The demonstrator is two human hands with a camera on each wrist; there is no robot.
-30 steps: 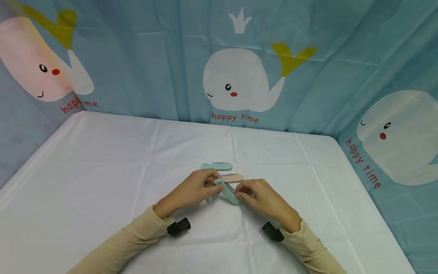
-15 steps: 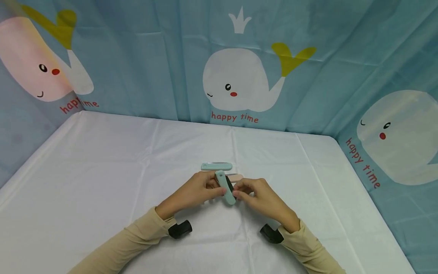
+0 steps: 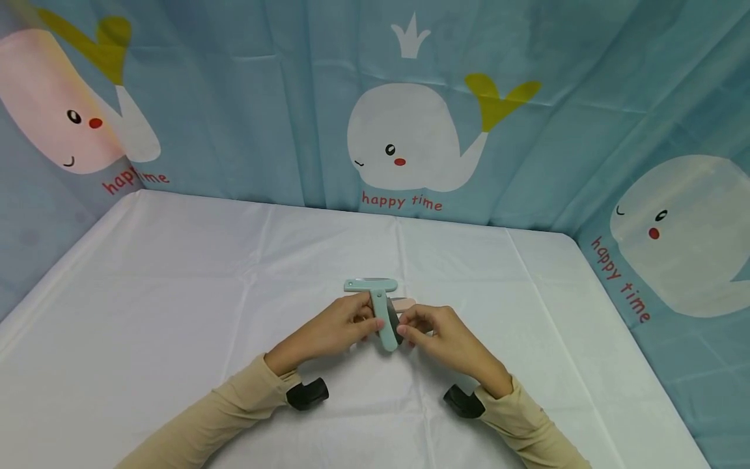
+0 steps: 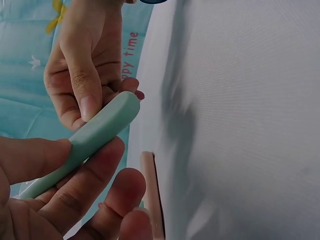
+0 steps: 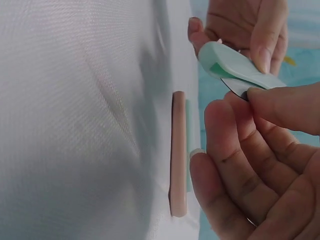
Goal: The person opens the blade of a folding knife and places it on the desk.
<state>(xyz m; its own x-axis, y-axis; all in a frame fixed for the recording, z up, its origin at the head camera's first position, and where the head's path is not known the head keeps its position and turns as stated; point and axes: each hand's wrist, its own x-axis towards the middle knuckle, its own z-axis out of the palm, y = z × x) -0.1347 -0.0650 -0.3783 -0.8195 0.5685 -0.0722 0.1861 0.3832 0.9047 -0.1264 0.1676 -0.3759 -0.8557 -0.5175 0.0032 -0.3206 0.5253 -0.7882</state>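
Observation:
Between both hands, over the table, is a mint-green folding knife (image 3: 387, 339) with its dark blade (image 3: 393, 318) partly swung out of the handle. My left hand (image 3: 336, 324) grips the handle, thumb on the near face and fingers behind. My right hand (image 3: 448, 337) pinches the blade near its tip between thumb and forefinger; the right wrist view shows the blade (image 5: 235, 87) beside the handle slot. A second mint folding knife (image 3: 370, 284) lies folded on the table behind. Closer lies a pink folding knife (image 3: 404, 305), partly hidden by the held knife and left hand.
A white cloth (image 3: 193, 293) covers the table. Blue curtains (image 3: 263, 117) printed with whales hang along the back and both sides. Black wrist cameras (image 3: 307, 394) sit at the beige sleeves (image 3: 225, 407).
The held knife has turned from slanted to nearly upright in the head view, its lower end shifting left. My right hand stays at the blade. The knives on the table have not moved.

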